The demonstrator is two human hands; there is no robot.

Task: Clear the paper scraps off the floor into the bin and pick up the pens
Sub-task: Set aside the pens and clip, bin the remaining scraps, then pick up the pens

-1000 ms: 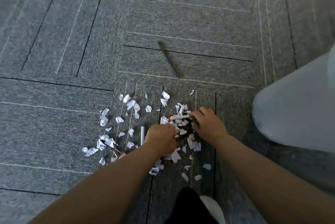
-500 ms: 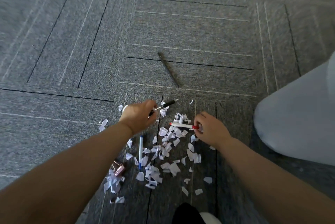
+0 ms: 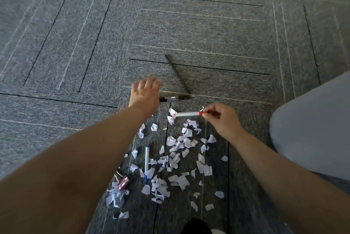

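Many white paper scraps are scattered on the grey carpet in front of me. My right hand pinches the red end of a white pen, lifted just above the scraps. My left hand reaches forward with its fingers stretched out and blurred. A black pen lies flat just right of that hand, its near end hidden behind it. A long dark pen lies on the carpet beyond, its tip near the black pen. A white pen with blue ends lies among the scraps. No bin is in view.
A pink binder clip sits on scraps at the lower left. My knee in grey trousers fills the right side. A black shoe tip shows at the bottom edge. Bare carpet stretches to the left and ahead.
My left hand carried the black pen forward to the long dark pen and its fingers straightened. My right hand lifted the red-tipped pen off the scraps.
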